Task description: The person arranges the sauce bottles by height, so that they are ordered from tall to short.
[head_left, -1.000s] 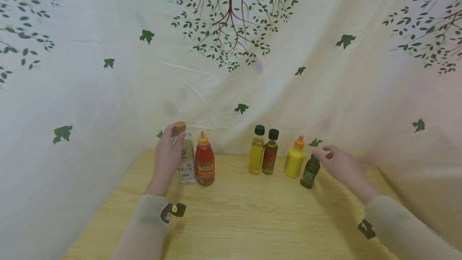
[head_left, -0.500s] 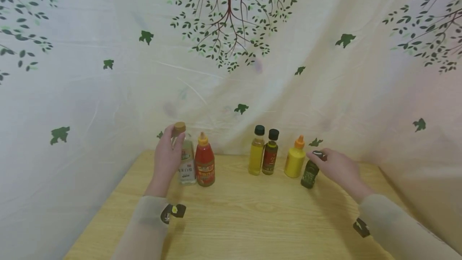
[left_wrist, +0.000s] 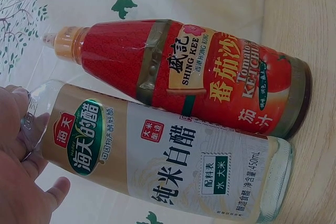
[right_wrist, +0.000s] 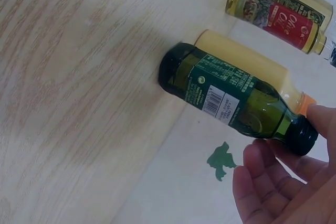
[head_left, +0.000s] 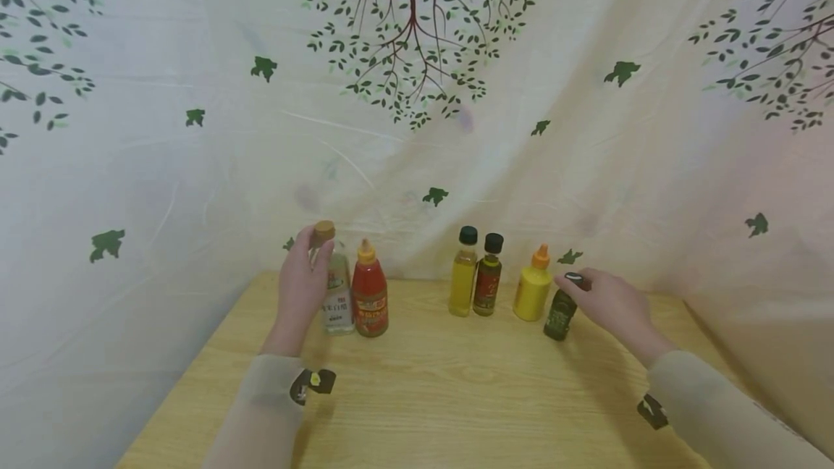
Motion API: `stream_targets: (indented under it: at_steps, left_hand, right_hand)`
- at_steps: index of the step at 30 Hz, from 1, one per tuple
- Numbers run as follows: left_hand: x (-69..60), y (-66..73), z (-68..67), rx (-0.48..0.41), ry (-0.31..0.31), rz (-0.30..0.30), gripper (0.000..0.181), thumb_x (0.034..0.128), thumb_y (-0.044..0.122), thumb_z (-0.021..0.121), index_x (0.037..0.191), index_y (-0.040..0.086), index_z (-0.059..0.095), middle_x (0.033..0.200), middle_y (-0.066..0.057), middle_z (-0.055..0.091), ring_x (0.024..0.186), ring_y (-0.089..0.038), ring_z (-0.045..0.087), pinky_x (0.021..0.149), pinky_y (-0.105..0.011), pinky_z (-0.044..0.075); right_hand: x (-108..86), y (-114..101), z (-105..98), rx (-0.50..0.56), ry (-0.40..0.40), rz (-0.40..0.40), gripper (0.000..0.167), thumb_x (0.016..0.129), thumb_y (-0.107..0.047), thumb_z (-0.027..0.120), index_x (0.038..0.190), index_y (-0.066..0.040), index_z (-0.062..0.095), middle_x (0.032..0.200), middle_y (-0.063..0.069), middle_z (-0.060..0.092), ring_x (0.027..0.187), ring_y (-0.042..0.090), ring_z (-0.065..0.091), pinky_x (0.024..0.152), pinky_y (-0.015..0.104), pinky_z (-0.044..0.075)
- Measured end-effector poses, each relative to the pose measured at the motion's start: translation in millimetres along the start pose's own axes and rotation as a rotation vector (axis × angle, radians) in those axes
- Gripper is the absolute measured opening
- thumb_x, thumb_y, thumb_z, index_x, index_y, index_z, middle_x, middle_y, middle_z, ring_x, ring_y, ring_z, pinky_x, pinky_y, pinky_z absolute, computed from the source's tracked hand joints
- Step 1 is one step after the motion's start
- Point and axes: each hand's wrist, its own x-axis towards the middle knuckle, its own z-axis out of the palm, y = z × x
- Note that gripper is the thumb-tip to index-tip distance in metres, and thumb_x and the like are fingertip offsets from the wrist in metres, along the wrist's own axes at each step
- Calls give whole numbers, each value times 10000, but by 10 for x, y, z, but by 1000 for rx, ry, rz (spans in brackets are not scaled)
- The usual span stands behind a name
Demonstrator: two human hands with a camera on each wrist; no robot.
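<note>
My left hand (head_left: 302, 284) grips the neck of the clear white-vinegar bottle (head_left: 338, 302), just under its tan cap. In the left wrist view the vinegar bottle (left_wrist: 184, 156) stands beside the red ketchup bottle (left_wrist: 199, 72). My right hand (head_left: 615, 306) pinches the dark green bottle (head_left: 559, 315) by its black cap; that bottle leans slightly. The right wrist view shows thumb and fingers of the right hand (right_wrist: 294, 177) around the neck and cap of the green bottle (right_wrist: 226, 93), with the yellow bottle (right_wrist: 247, 56) behind it.
A yellow squeeze bottle (head_left: 532, 292) with an orange tip stands left of the green one. Two oil bottles, one pale (head_left: 462, 281) and one with a red label (head_left: 487, 284), stand mid-table near the back edge. A patterned curtain (head_left: 365, 165) hangs behind the wooden table (head_left: 443, 396).
My right hand moved left onto the green bottle's cap, its thumb and fingers closing there. The left hand has stayed at the vinegar bottle's neck.
</note>
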Motion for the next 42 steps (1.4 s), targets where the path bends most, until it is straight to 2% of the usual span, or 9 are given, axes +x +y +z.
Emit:
stream_targets:
  at_steps: [12, 23, 32, 36, 42]
  left_hand:
    - [-10, -5, -9, -6, -1, 2, 546, 1191, 415, 496, 1636, 101, 449, 1581, -154, 579, 1560, -397, 435, 1285, -648, 337]
    - [-4, -4, -4, 2, -5, -12, 567, 1189, 427, 493, 1652, 105, 432, 1593, -157, 569, 1561, -397, 434, 1286, -644, 337]
    - [-9, 4, -6, 2, -3, -6, 566, 1192, 406, 496, 1656, 91, 422, 1581, -169, 574, 1561, -404, 432, 1283, -643, 343]
    - [-10, 6, -7, 0, -2, -2, 551, 1193, 403, 493, 1646, 94, 435, 1570, -164, 582, 1559, -399, 435, 1284, -643, 342]
    - [-11, 12, -7, -2, -7, -8, 555, 1193, 417, 485, 1649, 105, 436, 1577, -154, 578, 1563, -395, 430, 1287, -645, 335]
  right_hand:
    - [-9, 5, -17, 16, 59, -18, 832, 1074, -736, 526, 1359, 28, 691, 1192, 227, 773, 998, 401, 737, 635, 436, 569]
    - [-32, 49, -38, 11, 45, -15, 756, 1089, -688, 546, 1322, 16, 694, 1155, 219, 776, 902, 330, 732, 584, 391, 534]
    - [-46, 64, -55, 15, 42, 0, 660, 1101, -640, 554, 1248, -16, 706, 1082, 167, 779, 780, 245, 660, 546, 356, 467]
    - [-56, 78, -60, 23, 36, 7, 645, 1107, -626, 551, 1248, -15, 702, 1047, 144, 770, 763, 241, 642, 542, 357, 460]
    - [-87, 99, -70, 17, 49, 7, 663, 1102, -628, 561, 1272, -3, 703, 1098, 176, 776, 818, 259, 683, 555, 359, 482]
